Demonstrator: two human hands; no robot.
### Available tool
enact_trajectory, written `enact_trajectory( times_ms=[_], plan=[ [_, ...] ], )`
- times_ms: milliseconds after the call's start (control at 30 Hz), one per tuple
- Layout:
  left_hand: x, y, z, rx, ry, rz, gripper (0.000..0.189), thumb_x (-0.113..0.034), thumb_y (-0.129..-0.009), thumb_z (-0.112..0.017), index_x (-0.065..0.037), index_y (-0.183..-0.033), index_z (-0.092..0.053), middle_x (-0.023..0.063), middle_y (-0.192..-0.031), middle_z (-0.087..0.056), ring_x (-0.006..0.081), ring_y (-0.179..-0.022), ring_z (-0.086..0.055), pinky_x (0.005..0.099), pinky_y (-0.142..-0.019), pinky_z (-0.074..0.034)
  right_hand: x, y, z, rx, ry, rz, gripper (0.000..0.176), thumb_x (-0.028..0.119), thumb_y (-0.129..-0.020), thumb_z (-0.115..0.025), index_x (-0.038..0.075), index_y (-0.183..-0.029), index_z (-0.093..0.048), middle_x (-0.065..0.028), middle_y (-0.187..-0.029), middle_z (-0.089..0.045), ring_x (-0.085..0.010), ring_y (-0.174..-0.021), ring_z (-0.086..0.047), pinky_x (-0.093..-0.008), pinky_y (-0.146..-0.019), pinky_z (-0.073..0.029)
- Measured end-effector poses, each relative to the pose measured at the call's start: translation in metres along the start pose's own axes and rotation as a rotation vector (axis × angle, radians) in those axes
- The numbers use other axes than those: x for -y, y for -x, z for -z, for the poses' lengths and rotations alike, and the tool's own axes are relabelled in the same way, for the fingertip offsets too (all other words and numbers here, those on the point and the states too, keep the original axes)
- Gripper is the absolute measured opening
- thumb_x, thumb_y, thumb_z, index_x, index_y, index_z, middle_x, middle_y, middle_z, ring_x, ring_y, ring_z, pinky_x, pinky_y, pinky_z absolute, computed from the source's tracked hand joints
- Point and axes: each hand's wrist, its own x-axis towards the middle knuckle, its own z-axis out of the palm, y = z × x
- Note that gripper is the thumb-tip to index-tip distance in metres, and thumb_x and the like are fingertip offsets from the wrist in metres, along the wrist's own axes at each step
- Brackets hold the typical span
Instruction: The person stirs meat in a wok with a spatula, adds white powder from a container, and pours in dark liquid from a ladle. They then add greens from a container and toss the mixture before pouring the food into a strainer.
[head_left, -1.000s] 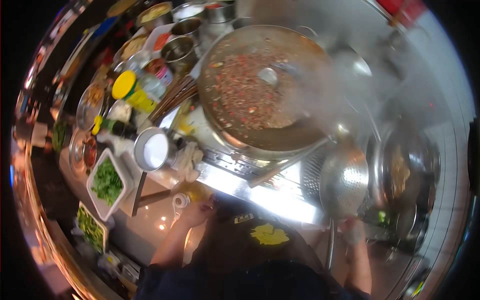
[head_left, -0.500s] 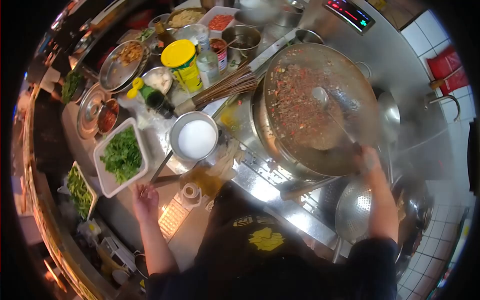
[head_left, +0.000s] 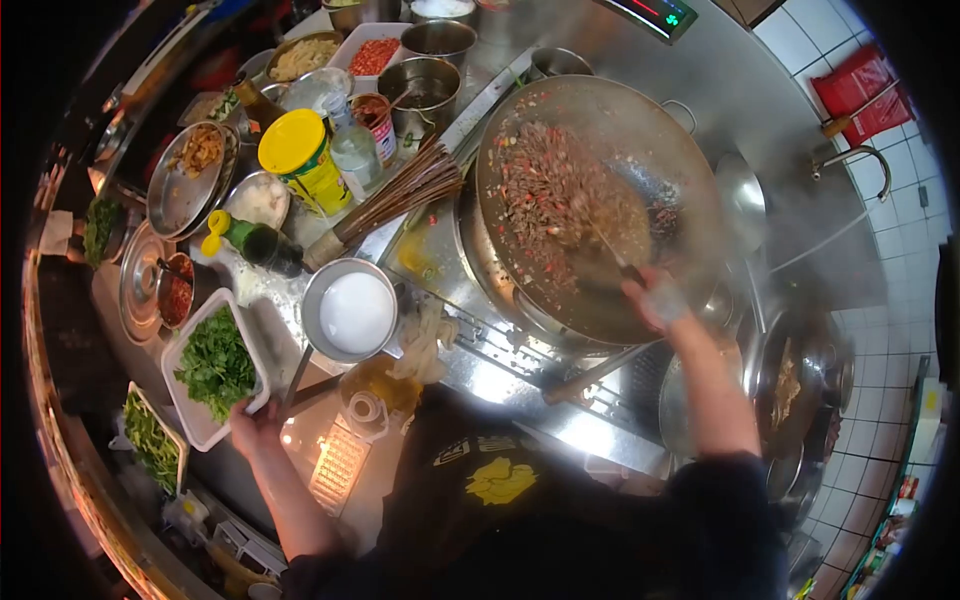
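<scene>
My right hand (head_left: 655,300) is closed round the handle of a ladle, whose bowl is lost in the food and steam. Chopped brown meat with red bits (head_left: 550,200) lies on the left side of the large wok (head_left: 690,240). At the lower left my left hand (head_left: 256,428) touches the near right corner of a white tray (head_left: 207,440) of green leaves (head_left: 217,363); its fingers look curled at the rim. Close by, to the right of that tray, stands a pot (head_left: 391,290) of white contents.
A yellow tub (head_left: 292,142), a green bottle (head_left: 262,243) and a bamboo brush (head_left: 385,205) stand left of the wok. A wok handle (head_left: 600,375) sticks out toward me. Right of the wok are a large ladle (head_left: 740,200) and a tap (head_left: 865,152).
The view has shifted, so most things sit farther left. My left hand has reached the leaf tray's corner. My right hand has moved the ladle down into the meat, which is now heaped and blurred.
</scene>
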Motion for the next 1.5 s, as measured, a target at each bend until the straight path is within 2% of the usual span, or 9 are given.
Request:
enact_trajectory(
  times_ms=[100,167,333,500,733,900,1033,1333,1500],
  plan=[
    [-0.019,0.000,0.017,0.064,0.035,-0.024,0.041,-0.006,-0.079,-0.044,-0.002,-0.120,-0.047,0.0182,-0.119,-0.053,0.0406,-0.112,-0.052,0.0625,-0.095,-0.044,-0.007,-0.004,0.005,-0.157,-0.047,0.163,0.033,0.030,-0.086,-0.063,0.003,-0.104,-0.063,-0.0220,-0.085,-0.067,-0.0396,-0.083,-0.065,-0.0411,-0.073,-0.050],
    [-0.027,0.012,0.037,0.054,0.055,-0.079,0.040,-0.004,-0.076,-0.046,0.001,-0.116,-0.047,0.0180,-0.113,-0.054,0.0395,-0.106,-0.055,0.0603,-0.092,-0.048,-0.028,0.016,0.014,-0.449,0.144,0.448,0.026,0.023,-0.084,-0.062,0.006,-0.104,-0.062,-0.0258,-0.081,-0.064,-0.0437,-0.079,-0.063,-0.0442,-0.069,-0.050],
    [-0.068,0.064,0.080,0.091,-0.002,-0.147,0.037,-0.004,-0.071,-0.048,0.003,-0.107,-0.047,0.0178,-0.105,-0.056,0.0369,-0.097,-0.060,0.0539,-0.090,-0.052,-0.062,0.061,0.034,-0.578,0.306,0.178,0.028,0.019,-0.083,-0.061,0.008,-0.109,-0.059,-0.0247,-0.085,-0.065,-0.0445,-0.083,-0.063,-0.0507,-0.072,-0.050],
    [-0.117,0.105,0.096,0.286,-0.007,-0.239,0.054,-0.003,-0.070,-0.049,0.003,-0.123,-0.047,0.0150,-0.116,-0.060,0.0353,-0.105,-0.061,0.0483,-0.093,-0.052,-0.114,0.083,0.016,-0.570,0.373,0.132,0.032,0.012,-0.080,-0.062,0.008,-0.112,-0.057,-0.0252,-0.092,-0.065,-0.0431,-0.086,-0.064,-0.0512,-0.075,-0.050],
    [-0.138,0.173,0.041,0.429,-0.020,-0.317,0.056,-0.006,-0.069,-0.052,0.001,-0.124,-0.049,0.0150,-0.115,-0.061,0.0337,-0.102,-0.062,0.0465,-0.091,-0.054,-0.130,0.087,0.011,-0.532,0.189,0.123,0.032,0.009,-0.079,-0.062,0.006,-0.110,-0.057,-0.0248,-0.093,-0.065,-0.0424,-0.090,-0.063,-0.0487,-0.078,-0.050],
    [-0.125,0.194,-0.007,0.513,-0.109,-0.528,0.037,-0.017,-0.072,-0.056,-0.002,-0.106,-0.055,0.0111,-0.099,-0.062,0.0263,-0.086,-0.064,0.0410,-0.072,-0.057,-0.144,0.096,0.020,-0.472,0.140,0.157,0.032,0.009,-0.079,-0.063,0.005,-0.110,-0.058,-0.0247,-0.093,-0.064,-0.0429,-0.091,-0.062,-0.0474,-0.078,-0.049],
    [-0.107,0.197,-0.044,0.604,-0.221,-0.345,0.030,-0.019,-0.074,-0.057,-0.003,-0.099,-0.055,0.0094,-0.092,-0.060,0.0229,-0.079,-0.062,0.0373,-0.066,-0.055,-0.139,0.107,0.028,-0.492,0.111,0.182,0.029,0.009,-0.078,-0.063,0.004,-0.106,-0.059,-0.0252,-0.094,-0.064,-0.0430,-0.091,-0.061,-0.0477,-0.078,-0.049],
    [-0.009,0.267,-0.255,1.033,-0.567,-0.377,0.029,-0.007,-0.068,-0.057,-0.003,-0.096,-0.054,0.0071,-0.088,-0.058,0.0208,-0.080,-0.058,0.0345,-0.075,-0.049,-0.134,0.125,0.023,-0.433,0.078,0.105,0.027,0.010,-0.079,-0.063,0.006,-0.106,-0.060,-0.0253,-0.091,-0.064,-0.0430,-0.091,-0.062,-0.0484,-0.078,-0.049],
    [0.088,0.309,-0.366,1.047,-0.873,-1.414,0.032,-0.007,-0.063,-0.066,-0.004,-0.092,-0.052,0.0124,-0.087,-0.055,0.0297,-0.083,-0.054,0.0405,-0.076,-0.045,-0.129,0.149,0.016,-0.444,-0.001,0.005,0.027,0.011,-0.081,-0.062,0.007,-0.108,-0.059,-0.0262,-0.092,-0.065,-0.0433,-0.091,-0.062,-0.0484,-0.079,-0.050]
  ],
)
